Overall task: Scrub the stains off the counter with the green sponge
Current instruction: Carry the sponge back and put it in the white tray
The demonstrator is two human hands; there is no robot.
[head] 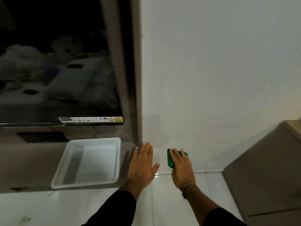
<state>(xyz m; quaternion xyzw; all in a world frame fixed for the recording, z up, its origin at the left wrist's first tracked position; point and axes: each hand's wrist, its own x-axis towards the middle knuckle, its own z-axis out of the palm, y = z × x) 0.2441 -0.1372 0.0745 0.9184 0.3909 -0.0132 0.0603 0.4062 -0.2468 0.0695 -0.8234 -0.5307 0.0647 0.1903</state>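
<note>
The green sponge [170, 159] lies flat on the white counter [211, 111], pressed down under the fingers of my right hand [181, 167]. Only its left edge and top right corner show. My left hand [142, 163] rests flat and open on the counter just left of the sponge, fingers together and thumb out. A faint greyish stain [160, 140] marks the counter just beyond both hands.
A white plastic tray [91, 181] sits on a grey ledge to the left of my left hand. Behind it stands a dark glossy screen [57, 62] with a grey frame. A grey slanted block [268, 168] rises at the right.
</note>
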